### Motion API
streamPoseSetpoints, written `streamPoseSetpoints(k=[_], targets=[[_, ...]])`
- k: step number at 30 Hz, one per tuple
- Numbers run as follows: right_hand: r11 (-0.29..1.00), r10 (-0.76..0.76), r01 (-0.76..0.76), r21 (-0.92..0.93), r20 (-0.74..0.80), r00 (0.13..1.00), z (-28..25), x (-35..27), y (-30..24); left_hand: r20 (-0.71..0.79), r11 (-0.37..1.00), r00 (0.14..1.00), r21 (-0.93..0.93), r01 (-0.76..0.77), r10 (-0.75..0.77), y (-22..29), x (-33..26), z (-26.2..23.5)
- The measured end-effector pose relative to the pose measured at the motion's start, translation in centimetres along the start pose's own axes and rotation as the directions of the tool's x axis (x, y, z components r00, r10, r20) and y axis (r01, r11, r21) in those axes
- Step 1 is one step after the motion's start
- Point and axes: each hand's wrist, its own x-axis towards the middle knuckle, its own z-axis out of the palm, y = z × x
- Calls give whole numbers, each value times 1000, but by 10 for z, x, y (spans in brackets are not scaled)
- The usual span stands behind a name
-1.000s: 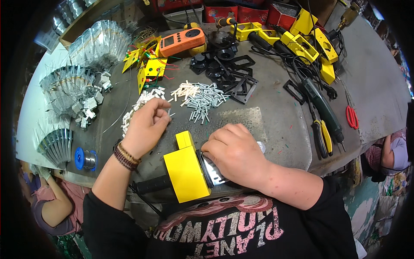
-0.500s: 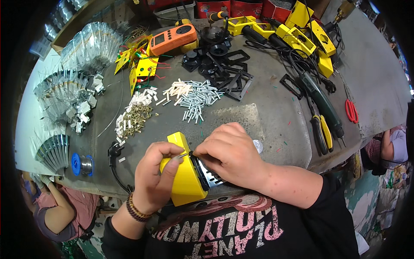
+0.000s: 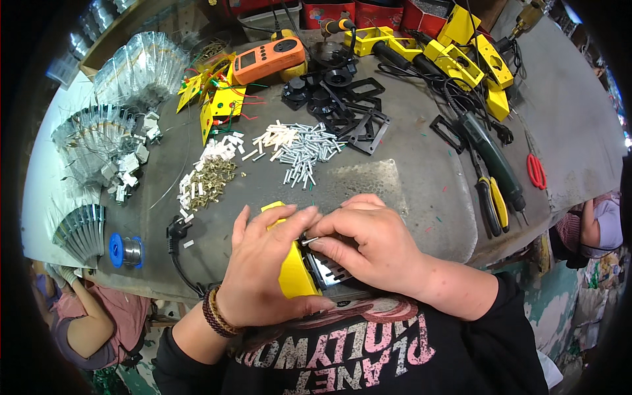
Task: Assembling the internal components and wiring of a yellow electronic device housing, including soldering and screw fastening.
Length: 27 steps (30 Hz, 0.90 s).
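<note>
Steadily gripped, the yellow box [image 3: 295,275] sits at the near edge of the grey table [image 3: 431,178], just in front of the person's black shirt [image 3: 421,342]. The left hand [image 3: 266,273] clasps it from the left, fingers over its far end and thumb near its close end. At the box's right side, the right hand [image 3: 375,247] pinches a small silver screw [image 3: 310,241] between thumb and finger; whether its tip enters the box cannot be told. A slotted metal plate [image 3: 327,271] juts from the box's right side, below that hand. Beyond the box lies a heap of silver screws [image 3: 304,151]. Left of the box are a black plug [image 3: 177,228] and a blue spool [image 3: 116,251]; well to its right lie pliers [image 3: 501,205] and red-handled scissors [image 3: 536,172].
</note>
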Motion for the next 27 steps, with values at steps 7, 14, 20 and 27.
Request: streamPoseSetpoints(k=[7,14,20,27], targets=[[989,137,-130,72,-92,986,-27,-7,-11,171,994,981,67,81,-92,0,1,-2],[998,-1,14,-67,189,982,-24,-25,-13,183,991,981,128,34,-58,3,1,-2],[997,-63,66,-29,107,992,-19,-25,-14,240,978,966,203,43,-92,11,3,-2],[988,-20,46,-149,169,985,-22,-26,-15,190,972,978,230,45,-91,11,0,3]])
